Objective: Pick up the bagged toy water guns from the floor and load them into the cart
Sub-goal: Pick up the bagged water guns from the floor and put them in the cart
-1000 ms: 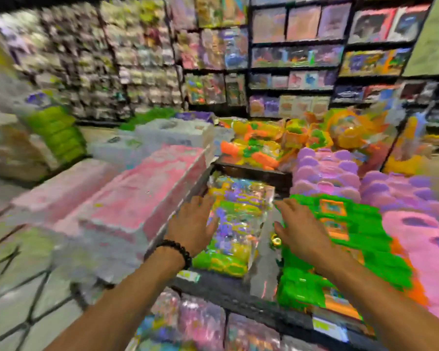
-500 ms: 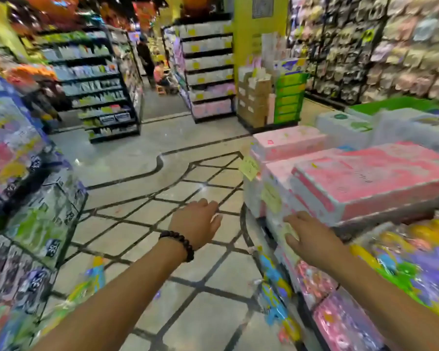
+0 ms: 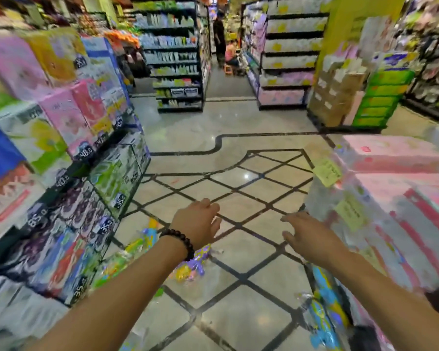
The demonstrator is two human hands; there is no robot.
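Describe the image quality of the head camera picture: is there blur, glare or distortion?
Head view: smeared by motion blur, worst on the pink boxes at the right edge; wide-angle distortion bends the shelves; a small glare spot shines on the glossy floor; both open hands, left hand and right hand, stay fairly sharp.

"48.0", "35.0", "85.0" on shelf tags

The floor is glossy beige tile crossed by a black diamond grid and a curving black border line. The bagged water guns on it show purple, yellow, green and blue through clear plastic. A black beaded bracelet circles the left wrist. Pink boxes carry yellow tags.
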